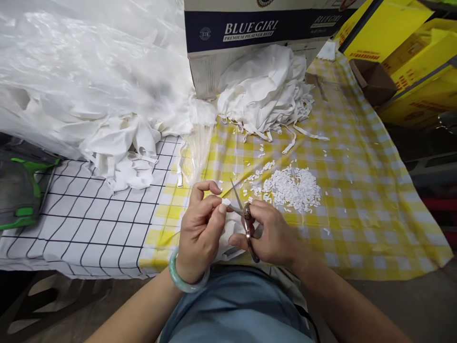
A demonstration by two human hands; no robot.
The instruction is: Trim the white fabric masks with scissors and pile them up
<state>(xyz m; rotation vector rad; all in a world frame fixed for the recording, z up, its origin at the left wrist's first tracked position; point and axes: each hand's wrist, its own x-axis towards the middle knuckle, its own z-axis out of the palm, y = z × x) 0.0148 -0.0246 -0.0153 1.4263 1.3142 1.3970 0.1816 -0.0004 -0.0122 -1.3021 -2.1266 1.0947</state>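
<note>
My left hand [200,228] pinches a narrow white strip [225,202] between thumb and fingers; a pale green bangle [185,281] sits on that wrist. My right hand [271,233] grips small scissors [244,216], whose blades are spread and point up and left at the strip's end. More white material [228,238] lies bunched under both hands at the table's near edge. Just beyond the scissors is a pile of small white cut bits [293,188] on the yellow checked cloth [357,200].
A heap of white strips [264,90] lies at the back by a "Blue Girl" carton [250,33]. Clear plastic bags with white pieces [89,85] fill the left. Yellow boxes [410,62] stand at the right. A black-gridded white cloth [89,214] and a green-and-grey tool [21,190] are at the left.
</note>
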